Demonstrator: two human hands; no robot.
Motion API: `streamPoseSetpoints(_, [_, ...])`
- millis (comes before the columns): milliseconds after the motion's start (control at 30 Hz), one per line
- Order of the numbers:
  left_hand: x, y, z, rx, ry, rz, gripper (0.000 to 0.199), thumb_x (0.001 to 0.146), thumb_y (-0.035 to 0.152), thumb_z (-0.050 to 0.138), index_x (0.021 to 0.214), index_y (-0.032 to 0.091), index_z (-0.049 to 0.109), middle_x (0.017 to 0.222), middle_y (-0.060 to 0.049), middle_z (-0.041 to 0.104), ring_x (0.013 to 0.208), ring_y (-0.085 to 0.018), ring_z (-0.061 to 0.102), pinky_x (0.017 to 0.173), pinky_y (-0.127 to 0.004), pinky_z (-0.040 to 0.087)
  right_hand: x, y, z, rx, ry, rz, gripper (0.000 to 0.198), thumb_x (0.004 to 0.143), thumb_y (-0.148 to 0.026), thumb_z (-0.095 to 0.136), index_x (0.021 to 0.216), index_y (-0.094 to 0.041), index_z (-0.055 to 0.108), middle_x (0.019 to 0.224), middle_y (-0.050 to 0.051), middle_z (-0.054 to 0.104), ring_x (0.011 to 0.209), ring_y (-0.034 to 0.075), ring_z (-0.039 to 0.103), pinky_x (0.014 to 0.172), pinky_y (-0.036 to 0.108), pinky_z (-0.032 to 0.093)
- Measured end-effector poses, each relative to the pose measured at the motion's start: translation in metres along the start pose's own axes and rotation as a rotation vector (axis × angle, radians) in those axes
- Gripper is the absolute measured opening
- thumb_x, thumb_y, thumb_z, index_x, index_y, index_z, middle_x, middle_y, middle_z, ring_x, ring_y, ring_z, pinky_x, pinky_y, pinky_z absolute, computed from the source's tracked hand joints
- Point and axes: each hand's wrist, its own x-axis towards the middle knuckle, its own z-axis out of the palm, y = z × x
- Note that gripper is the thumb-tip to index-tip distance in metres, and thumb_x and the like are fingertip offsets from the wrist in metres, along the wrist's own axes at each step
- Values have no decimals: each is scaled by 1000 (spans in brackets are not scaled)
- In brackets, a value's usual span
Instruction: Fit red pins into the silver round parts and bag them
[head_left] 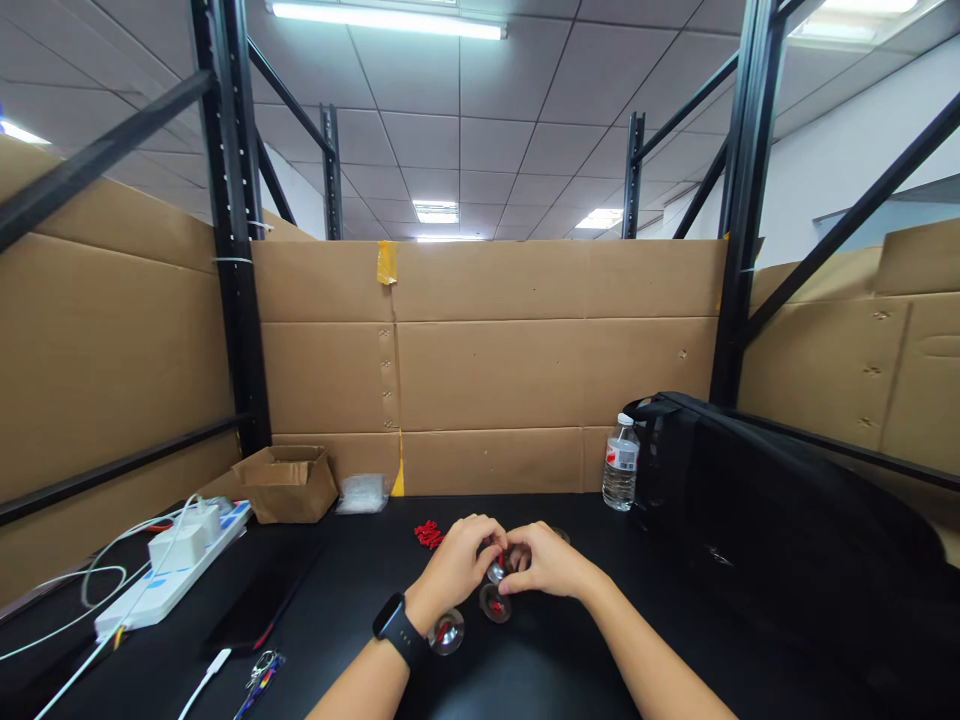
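Observation:
Over the middle of the black table my left hand (471,552) and my right hand (553,562) meet with fingers curled inward. At the left fingertips a small red piece (501,558) shows. My right thumb and fingers close around a shiny, round, see-through container (496,572), partly covered by the hands. Just below lies another clear round container (495,604) with something red in it. A similar container (447,632) rests beside my left wrist, also with red inside. Part of one more round rim (561,535) peeks out behind my right hand. Loose red pieces (428,534) lie heaped beyond my left hand.
A water bottle (621,465) and a large black bag (765,540) stand on the right. At left are a cardboard box (289,485), a clear plastic packet (363,494), a power strip (176,575) with cables, a dark flat device (259,605) and keys (264,668). Cardboard walls surround the table.

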Motion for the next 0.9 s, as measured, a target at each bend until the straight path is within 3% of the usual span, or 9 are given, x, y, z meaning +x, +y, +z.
streamPoseSetpoints(100, [1, 0, 3, -19, 60, -5, 11, 94, 18, 56, 90, 21, 66, 90, -3, 68, 89, -18, 60, 83, -28, 43, -2, -4, -2, -73, 20, -3, 31, 68, -39, 84, 91, -19, 76, 70, -1, 68, 64, 15, 59, 62, 25, 46])
streamPoseSetpoints(167, [2, -2, 2, -53, 147, -30, 14, 97, 23, 52, 94, 21, 66, 92, -4, 69, 87, -18, 62, 81, -28, 45, -2, -4, -3, -82, 57, -17, 31, 73, -35, 79, 100, -21, 75, 77, 0, 71, 67, 16, 61, 63, 26, 48])
streamPoseSetpoints(267, [4, -6, -5, -77, 223, -89, 20, 99, 28, 49, 97, 20, 67, 91, -4, 71, 83, -18, 65, 79, -27, 47, 1, 1, -4, 32, 197, -11, 49, 79, -36, 75, 125, -23, 67, 104, 6, 73, 82, 20, 66, 68, 29, 52])
streamPoseSetpoints(367, [4, -8, -12, -96, 157, -109, 17, 94, 28, 57, 94, 20, 72, 90, -3, 74, 81, -18, 67, 79, -26, 48, 6, 8, -1, 239, 299, 19, 61, 83, -44, 72, 138, -23, 57, 120, 11, 69, 91, 21, 68, 76, 33, 55])
streamPoseSetpoints(500, [3, -5, -11, -192, 108, -87, 18, 89, 32, 65, 98, 20, 75, 94, -4, 77, 84, -18, 69, 82, -25, 50, 11, 6, 9, 450, 216, 8, 59, 84, -53, 72, 134, -23, 58, 116, 10, 69, 92, 21, 70, 77, 35, 55])
streamPoseSetpoints(667, [3, -9, -1, -292, 132, -120, 16, 88, 29, 63, 84, 17, 73, 81, -4, 77, 76, -17, 70, 77, -25, 52, 11, -4, 16, 538, 151, -9, 51, 83, -54, 74, 120, -22, 61, 100, 7, 72, 86, 21, 70, 74, 34, 54])
streamPoseSetpoints(900, [4, -24, 9, -384, 162, -221, 5, 72, 20, 68, 74, 15, 69, 67, -2, 71, 64, -15, 64, 64, -24, 47, 13, 2, 20, 529, 67, -59, 55, 85, -48, 75, 132, -24, 60, 104, 7, 71, 90, 20, 69, 81, 35, 53])
